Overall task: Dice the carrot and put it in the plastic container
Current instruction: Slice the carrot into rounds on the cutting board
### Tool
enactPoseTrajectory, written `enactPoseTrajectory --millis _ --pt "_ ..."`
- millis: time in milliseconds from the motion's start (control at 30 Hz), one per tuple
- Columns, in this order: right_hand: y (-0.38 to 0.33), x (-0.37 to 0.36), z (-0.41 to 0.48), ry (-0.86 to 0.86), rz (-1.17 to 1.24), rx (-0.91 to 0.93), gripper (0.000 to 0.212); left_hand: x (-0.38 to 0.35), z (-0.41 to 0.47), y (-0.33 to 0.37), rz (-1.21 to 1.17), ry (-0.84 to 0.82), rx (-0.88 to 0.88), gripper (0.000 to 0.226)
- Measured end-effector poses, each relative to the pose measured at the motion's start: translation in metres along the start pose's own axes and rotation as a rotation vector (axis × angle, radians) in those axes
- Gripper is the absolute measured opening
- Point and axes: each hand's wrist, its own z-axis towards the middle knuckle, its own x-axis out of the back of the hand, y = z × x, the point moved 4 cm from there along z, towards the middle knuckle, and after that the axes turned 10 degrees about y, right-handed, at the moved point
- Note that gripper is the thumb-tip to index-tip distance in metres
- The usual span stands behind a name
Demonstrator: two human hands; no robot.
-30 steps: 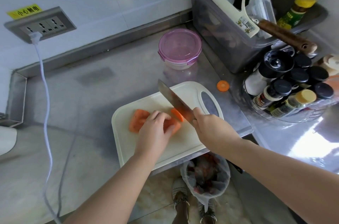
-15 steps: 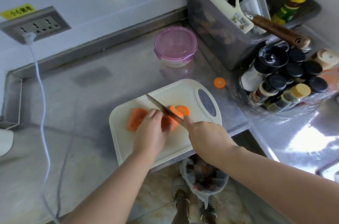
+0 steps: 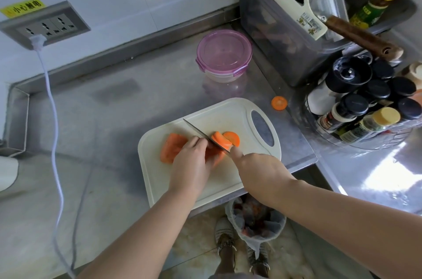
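Nearest, down by the floor, a bin (image 3: 255, 224) with a bag in it sits under the counter edge. Above it, the left hand (image 3: 191, 164) curls its fingers over the carrot (image 3: 172, 147) and holds it down on the white cutting board (image 3: 159, 189). The right hand (image 3: 258, 171) has its grip closed tight on the knife (image 3: 199, 133), with one finger laid along the top of the blade. The blade is down in the carrot, just beside the left fingers. Two round slices (image 3: 229, 139) lean on the far side of the blade. A bit farther, a lone slice (image 3: 279, 103) lies on the counter (image 3: 114, 107), off the board. Farther still stands the plastic container (image 3: 223, 55), with its pink lid on.

I think the job is only just started. The carrot is in big pieces and round slices, not little cubes yet. It all needs more cutting, the lid must come off, and the bits must go in.

The knife handle is hidden inside the right hand. The left hand covers the middle of the carrot, so I cannot tell how much is uncut. The lid makes it hard to see inside the container.
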Motion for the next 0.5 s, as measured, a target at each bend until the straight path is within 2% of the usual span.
enactPoseTrajectory --millis 133,333,400,500 --pt "-0.001 -0.008 0.008 -0.03 -0.032 -0.005 0.059 0.001 0.0 0.002 -0.006 -0.012 -0.011 0.017" --pt "0.011 -0.015 0.019 -0.038 0.018 -0.07 0.043 0.002 -0.003 0.001 -0.036 -0.009 -0.031 0.016" --pt "0.016 -0.012 0.022 -0.018 0.081 -0.102 0.028 0.002 -0.003 0.001 -0.046 -0.015 -0.034 0.016" --pt "0.018 -0.002 0.017 0.089 0.104 -0.145 0.024 0.004 -0.002 0.0 -0.065 -0.017 -0.012 0.017"
